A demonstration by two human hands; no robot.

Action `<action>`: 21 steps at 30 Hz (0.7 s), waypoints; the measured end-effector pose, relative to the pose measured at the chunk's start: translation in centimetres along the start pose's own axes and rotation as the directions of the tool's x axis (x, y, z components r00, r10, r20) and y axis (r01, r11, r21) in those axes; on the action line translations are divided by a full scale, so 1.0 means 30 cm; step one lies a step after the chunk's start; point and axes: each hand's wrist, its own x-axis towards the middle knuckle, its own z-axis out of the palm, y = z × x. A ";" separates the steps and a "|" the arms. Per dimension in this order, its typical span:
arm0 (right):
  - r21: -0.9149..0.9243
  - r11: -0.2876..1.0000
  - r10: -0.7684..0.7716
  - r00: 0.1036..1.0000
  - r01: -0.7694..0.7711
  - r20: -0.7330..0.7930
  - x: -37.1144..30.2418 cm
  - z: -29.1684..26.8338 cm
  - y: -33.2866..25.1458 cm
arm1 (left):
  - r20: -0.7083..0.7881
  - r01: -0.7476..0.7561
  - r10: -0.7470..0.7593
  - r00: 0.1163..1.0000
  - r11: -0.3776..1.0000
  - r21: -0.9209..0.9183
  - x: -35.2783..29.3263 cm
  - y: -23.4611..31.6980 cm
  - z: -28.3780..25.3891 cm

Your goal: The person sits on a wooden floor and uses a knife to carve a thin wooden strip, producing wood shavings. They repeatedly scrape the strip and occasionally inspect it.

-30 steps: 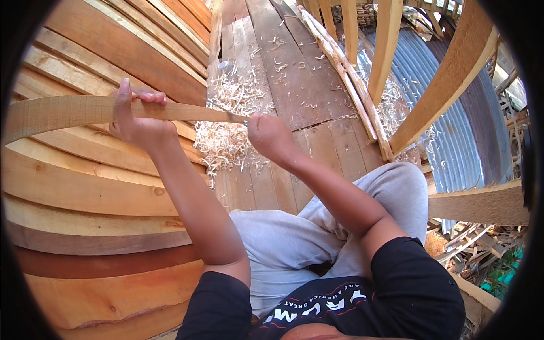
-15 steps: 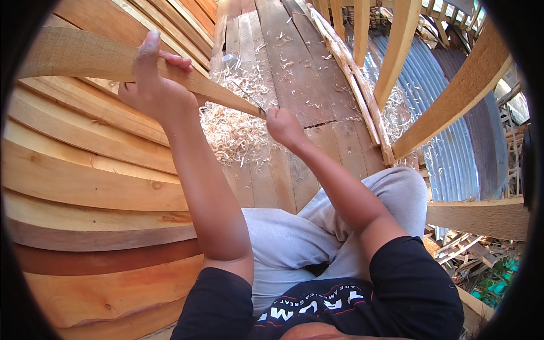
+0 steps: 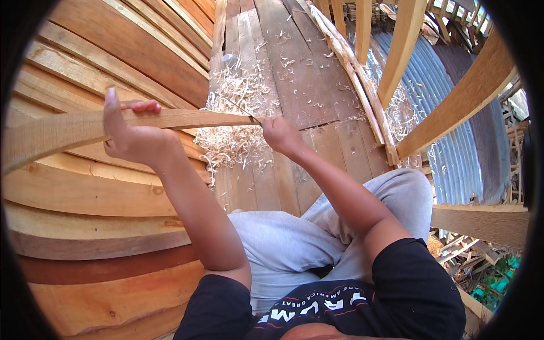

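Observation:
A long wooden slat [image 3: 187, 118] runs from the left rim across the wall of boards to a tapered tip beside my right hand. My left hand [image 3: 136, 136] is wrapped round it, thumb on the near face and fingertips showing along the far edge. My right hand [image 3: 280, 135] is a closed fist at the tip. Out of that fist a thin dark-bladed tool [image 3: 241, 109] slants up and leftward, crossing the end of the slat. The fist hides its handle. Whether the fist also touches the wood, I cannot tell.
Curly wood shavings [image 3: 238, 139] heap on the plank floor [image 3: 297, 73], near a small pale round object [image 3: 229, 60]. Boards [image 3: 96, 187] line my left. On the right are a long rough pole [image 3: 354, 71], upright timbers [image 3: 453, 99] and corrugated metal sheets [image 3: 453, 158].
My left hand has moved left and down, swinging the slat from a steep slant to nearly level. My right hand has shifted slightly down and left, with the tool still in it.

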 end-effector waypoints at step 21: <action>-0.099 0.979 -0.176 0.984 0.176 0.016 -0.066 0.052 -0.094 | -0.102 -0.007 -0.002 0.995 0.996 -0.091 -0.016 0.035 -0.247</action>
